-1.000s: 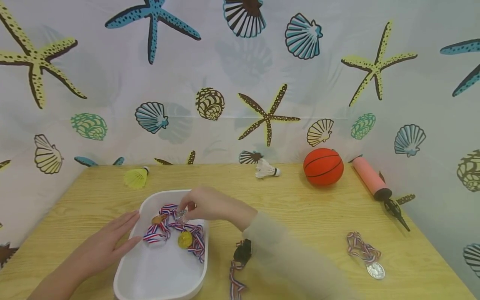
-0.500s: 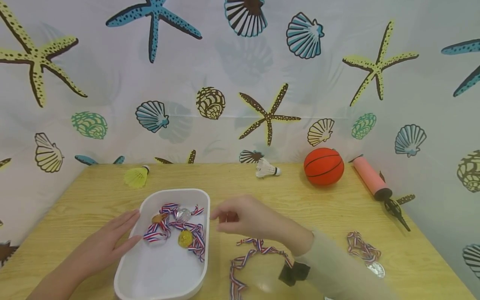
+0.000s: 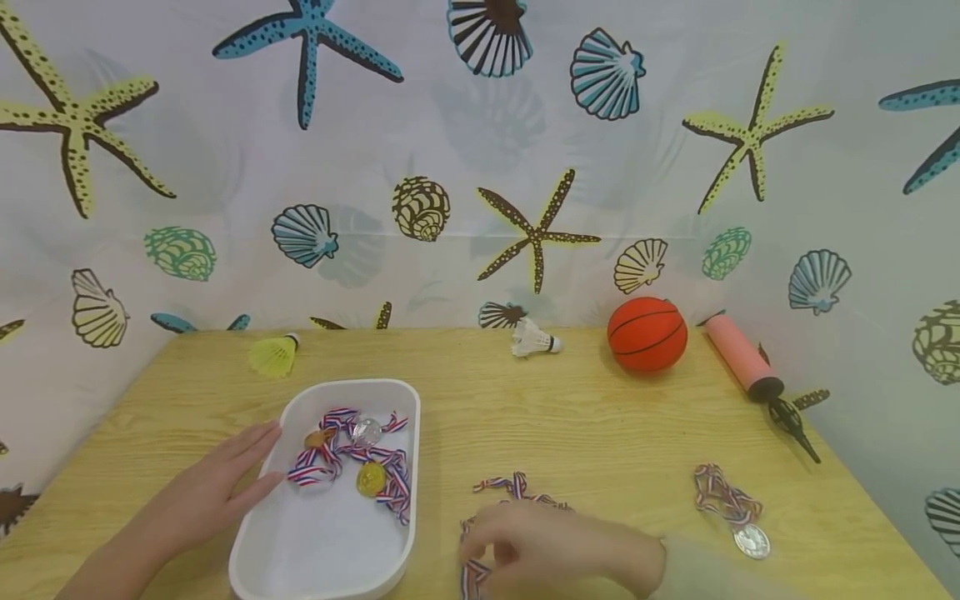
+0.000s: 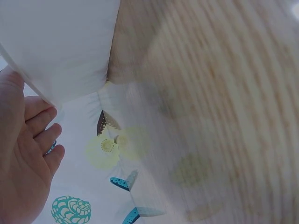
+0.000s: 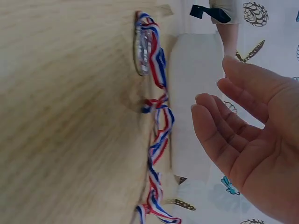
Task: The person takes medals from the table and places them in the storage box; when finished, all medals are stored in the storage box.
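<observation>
A white plastic tray holds several medals on red, white and blue ribbons, among them a gold medal, a silver medal and a bronze-coloured medal. My left hand touches the tray's left rim with fingers nearly straight and the thumb reaching over it. Over the table right of the tray, my right hand hovers with loosely bent fingers and nothing in them. A striped ribbon lies partly hidden beneath that hand. In the right wrist view a medal lies with its ribbon, apart from the fingers.
Another silver medal with its ribbon lies on the table's right side. Along the back are a yellow shuttlecock, a white shuttlecock, an orange-red ball and a pink hand pump. A patterned cloth hangs behind.
My right hand has let go of the silver medal in the tray, drawn out to the right, and come down toward the ribbon on the table. The left hand has stayed at the rim.
</observation>
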`<state>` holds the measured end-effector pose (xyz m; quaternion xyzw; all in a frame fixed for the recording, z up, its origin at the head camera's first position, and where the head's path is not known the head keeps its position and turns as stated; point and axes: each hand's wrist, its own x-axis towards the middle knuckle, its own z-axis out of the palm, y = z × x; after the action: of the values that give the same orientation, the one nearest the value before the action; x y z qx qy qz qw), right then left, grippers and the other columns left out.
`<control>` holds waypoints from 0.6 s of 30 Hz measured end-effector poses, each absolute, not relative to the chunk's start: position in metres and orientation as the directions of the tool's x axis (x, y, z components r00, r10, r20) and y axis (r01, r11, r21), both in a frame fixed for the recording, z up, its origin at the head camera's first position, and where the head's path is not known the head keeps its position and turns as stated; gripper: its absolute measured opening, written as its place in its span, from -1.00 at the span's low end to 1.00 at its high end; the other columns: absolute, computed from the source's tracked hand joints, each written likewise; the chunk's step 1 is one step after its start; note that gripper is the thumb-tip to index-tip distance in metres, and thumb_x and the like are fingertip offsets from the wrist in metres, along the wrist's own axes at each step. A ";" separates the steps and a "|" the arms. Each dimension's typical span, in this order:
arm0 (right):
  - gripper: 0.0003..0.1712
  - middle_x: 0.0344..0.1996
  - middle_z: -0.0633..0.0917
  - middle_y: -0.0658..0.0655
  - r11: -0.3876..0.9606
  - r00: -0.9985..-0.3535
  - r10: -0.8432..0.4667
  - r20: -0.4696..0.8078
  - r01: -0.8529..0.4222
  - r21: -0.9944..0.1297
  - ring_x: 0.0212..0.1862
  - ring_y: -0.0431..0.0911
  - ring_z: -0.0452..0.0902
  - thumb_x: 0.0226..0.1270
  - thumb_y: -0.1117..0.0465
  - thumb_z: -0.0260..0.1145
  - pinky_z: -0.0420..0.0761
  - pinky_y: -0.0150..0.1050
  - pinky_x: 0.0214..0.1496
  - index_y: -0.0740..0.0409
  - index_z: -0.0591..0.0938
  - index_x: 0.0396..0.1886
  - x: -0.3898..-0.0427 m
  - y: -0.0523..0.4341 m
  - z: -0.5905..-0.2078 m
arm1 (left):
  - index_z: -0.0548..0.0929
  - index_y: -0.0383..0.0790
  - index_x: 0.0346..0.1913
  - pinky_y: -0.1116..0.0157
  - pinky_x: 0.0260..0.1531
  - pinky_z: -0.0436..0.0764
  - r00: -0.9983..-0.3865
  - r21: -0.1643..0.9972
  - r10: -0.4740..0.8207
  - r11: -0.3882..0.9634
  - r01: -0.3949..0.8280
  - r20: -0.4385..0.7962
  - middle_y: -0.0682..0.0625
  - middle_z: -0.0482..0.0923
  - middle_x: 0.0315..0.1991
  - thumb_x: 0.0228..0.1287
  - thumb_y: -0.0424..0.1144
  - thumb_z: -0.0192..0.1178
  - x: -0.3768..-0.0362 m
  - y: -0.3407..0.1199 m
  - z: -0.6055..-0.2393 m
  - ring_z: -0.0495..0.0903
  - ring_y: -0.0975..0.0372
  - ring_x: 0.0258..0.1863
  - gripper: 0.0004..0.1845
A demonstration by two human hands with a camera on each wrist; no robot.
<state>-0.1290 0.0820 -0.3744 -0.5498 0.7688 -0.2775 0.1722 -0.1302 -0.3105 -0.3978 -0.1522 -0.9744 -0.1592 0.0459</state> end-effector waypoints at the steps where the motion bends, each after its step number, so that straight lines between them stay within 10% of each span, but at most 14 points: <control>1: -0.82 -0.36 0.57 -0.11 0.228 -0.312 -0.950 0.029 -0.751 -0.619 -0.38 -0.44 0.38 0.18 0.29 0.31 0.45 -0.61 -0.32 0.08 0.64 -0.20 -0.128 0.082 -0.378 | 0.28 -0.41 0.30 -0.21 0.09 0.22 -0.950 0.299 0.283 0.902 0.311 0.134 -0.35 0.18 0.29 0.30 0.06 0.06 -0.130 -0.310 -0.398 0.16 -0.24 0.23 -0.30; 9: -0.90 -0.50 0.48 -0.28 0.128 -0.175 -0.984 0.028 -0.811 -0.571 -0.39 -0.59 0.27 0.27 0.13 0.19 0.39 -0.69 -0.31 -0.04 0.64 -0.33 -0.119 0.076 -0.405 | 0.28 -0.42 0.29 -0.21 0.09 0.22 -0.949 0.300 0.285 0.901 0.312 0.131 -0.34 0.18 0.29 0.30 0.07 0.06 -0.132 -0.311 -0.399 0.16 -0.23 0.23 -0.30; 18: -0.88 -0.58 0.41 -0.33 0.129 -0.162 -0.986 0.026 -0.861 -0.493 -0.48 -0.60 0.22 0.28 0.06 0.17 0.34 -0.70 -0.47 -0.16 0.56 -0.46 -0.114 0.075 -0.405 | 0.29 -0.43 0.29 -0.21 0.09 0.21 -0.945 0.307 0.288 0.895 0.323 0.153 -0.35 0.19 0.28 0.31 0.04 0.06 -0.130 -0.311 -0.400 0.16 -0.23 0.23 -0.32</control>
<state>-0.1144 0.0754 -0.4045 -0.6282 0.7350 -0.2025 0.1552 -0.1302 -0.3115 -0.3998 -0.1572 -0.9721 -0.1664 0.0518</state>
